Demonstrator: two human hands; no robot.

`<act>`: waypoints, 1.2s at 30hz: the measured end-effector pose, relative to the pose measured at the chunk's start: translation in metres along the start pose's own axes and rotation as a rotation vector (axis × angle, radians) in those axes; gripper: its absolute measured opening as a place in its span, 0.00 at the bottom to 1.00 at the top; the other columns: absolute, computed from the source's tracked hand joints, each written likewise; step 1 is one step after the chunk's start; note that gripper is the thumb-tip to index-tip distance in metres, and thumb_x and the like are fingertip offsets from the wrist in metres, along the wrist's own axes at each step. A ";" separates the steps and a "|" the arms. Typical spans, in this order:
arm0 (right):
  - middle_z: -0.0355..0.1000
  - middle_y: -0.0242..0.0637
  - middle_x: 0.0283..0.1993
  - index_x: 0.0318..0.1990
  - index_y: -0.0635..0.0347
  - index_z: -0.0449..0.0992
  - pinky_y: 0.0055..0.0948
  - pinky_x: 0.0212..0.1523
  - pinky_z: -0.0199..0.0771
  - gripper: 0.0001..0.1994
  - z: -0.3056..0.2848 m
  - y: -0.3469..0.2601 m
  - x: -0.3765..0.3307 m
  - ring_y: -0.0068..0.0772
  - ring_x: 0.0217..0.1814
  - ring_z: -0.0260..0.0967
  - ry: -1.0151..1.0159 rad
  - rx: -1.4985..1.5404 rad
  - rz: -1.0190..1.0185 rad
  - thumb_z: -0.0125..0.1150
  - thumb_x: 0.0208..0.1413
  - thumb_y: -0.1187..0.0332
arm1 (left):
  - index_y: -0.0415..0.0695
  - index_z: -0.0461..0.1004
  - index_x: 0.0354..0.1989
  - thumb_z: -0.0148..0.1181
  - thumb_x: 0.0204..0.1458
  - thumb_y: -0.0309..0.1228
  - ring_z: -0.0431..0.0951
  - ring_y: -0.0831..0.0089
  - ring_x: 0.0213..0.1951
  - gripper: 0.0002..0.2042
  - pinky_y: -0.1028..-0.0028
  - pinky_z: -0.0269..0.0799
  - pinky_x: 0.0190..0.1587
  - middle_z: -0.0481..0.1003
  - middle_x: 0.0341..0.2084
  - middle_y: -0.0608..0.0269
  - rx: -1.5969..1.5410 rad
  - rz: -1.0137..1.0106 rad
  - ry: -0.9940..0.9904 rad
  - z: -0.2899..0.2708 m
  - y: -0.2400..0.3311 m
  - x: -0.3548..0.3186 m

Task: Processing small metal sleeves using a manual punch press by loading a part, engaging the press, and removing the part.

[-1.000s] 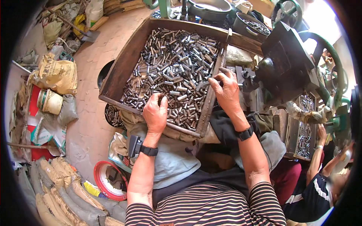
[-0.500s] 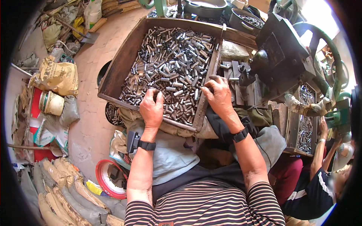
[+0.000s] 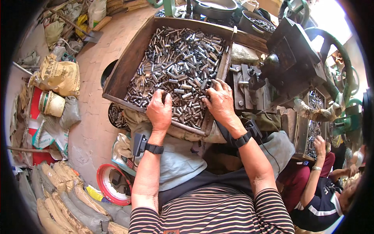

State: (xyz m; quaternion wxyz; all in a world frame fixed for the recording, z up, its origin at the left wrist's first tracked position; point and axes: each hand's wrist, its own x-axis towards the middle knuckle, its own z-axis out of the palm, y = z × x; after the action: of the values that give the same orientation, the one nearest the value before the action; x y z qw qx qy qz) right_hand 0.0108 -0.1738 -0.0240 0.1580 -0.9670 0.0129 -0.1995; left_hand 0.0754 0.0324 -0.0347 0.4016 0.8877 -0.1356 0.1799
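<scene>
A wooden tray full of short metal tubes stands in front of me. Over its near edge is my left hand, with thumb and fingertips curled together among the tubes. What they pinch, if anything, is hidden. My right hand comes over the tray's right side wall, fingers bent and thumb pointing left toward the tubes. Its fingertips are close together, and I cannot make out a piece in them. Both wrists wear black straps.
Right of the tray is a dark metal machine with a green handwheel. A co-worker's hand is by a second box of metal parts. Pots stand behind, a red-rimmed basin and stacked sacks at left.
My right hand has shifted slightly left and down, its fingers lower at the tray's edge. My left hand moved slightly right. The co-worker's hand has come down nearer.
</scene>
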 end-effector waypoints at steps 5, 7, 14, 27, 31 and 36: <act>0.71 0.44 0.48 0.33 0.61 0.77 0.43 0.58 0.59 0.09 -0.001 0.005 -0.007 0.49 0.56 0.64 0.090 0.141 -0.051 0.66 0.45 0.67 | 0.43 0.71 0.35 0.58 0.52 0.33 0.76 0.52 0.32 0.08 0.60 0.70 0.34 0.76 0.30 0.54 0.004 0.007 0.007 0.002 -0.004 -0.001; 0.72 0.43 0.46 0.32 0.61 0.77 0.43 0.57 0.61 0.08 0.000 0.006 -0.006 0.48 0.54 0.65 0.113 0.154 -0.052 0.66 0.46 0.67 | 0.42 0.71 0.35 0.58 0.52 0.33 0.76 0.52 0.32 0.08 0.60 0.70 0.34 0.76 0.30 0.54 -0.003 0.006 0.010 0.002 -0.005 -0.001; 0.74 0.40 0.37 0.28 0.62 0.75 0.41 0.50 0.64 0.09 -0.004 0.018 0.000 0.45 0.47 0.68 0.245 0.253 -0.007 0.66 0.47 0.66 | 0.43 0.71 0.35 0.58 0.52 0.33 0.77 0.53 0.33 0.08 0.60 0.71 0.35 0.76 0.30 0.55 0.003 0.014 0.020 0.005 -0.006 0.000; 0.70 0.48 0.51 0.32 0.60 0.77 0.46 0.56 0.62 0.10 -0.024 0.008 -0.018 0.53 0.59 0.61 0.030 0.024 -0.121 0.68 0.44 0.67 | 0.42 0.71 0.35 0.58 0.53 0.34 0.77 0.51 0.33 0.09 0.60 0.71 0.35 0.76 0.30 0.54 -0.004 0.027 0.042 0.003 -0.004 -0.001; 0.72 0.43 0.44 0.35 0.61 0.75 0.38 0.50 0.68 0.07 -0.033 -0.003 -0.019 0.43 0.50 0.69 0.119 0.175 -0.088 0.64 0.49 0.70 | 0.41 0.71 0.36 0.58 0.53 0.32 0.77 0.55 0.31 0.08 0.62 0.71 0.34 0.76 0.29 0.53 -0.006 0.048 0.035 -0.005 -0.002 0.000; 0.72 0.32 0.27 0.34 0.64 0.73 0.22 0.30 0.70 0.03 -0.049 -0.015 -0.034 0.20 0.29 0.70 -0.007 0.977 0.325 0.57 0.57 0.73 | 0.41 0.71 0.36 0.52 0.57 0.27 0.77 0.76 0.31 0.04 0.75 0.74 0.32 0.77 0.29 0.63 -0.970 -0.491 -0.330 -0.021 0.030 -0.016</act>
State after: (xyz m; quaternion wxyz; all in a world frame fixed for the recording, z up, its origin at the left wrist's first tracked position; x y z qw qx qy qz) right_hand -0.0403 -0.1710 0.0105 0.6205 -0.7664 0.0679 -0.1517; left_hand 0.0446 0.0312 -0.0087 0.7668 0.6235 -0.0533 -0.1429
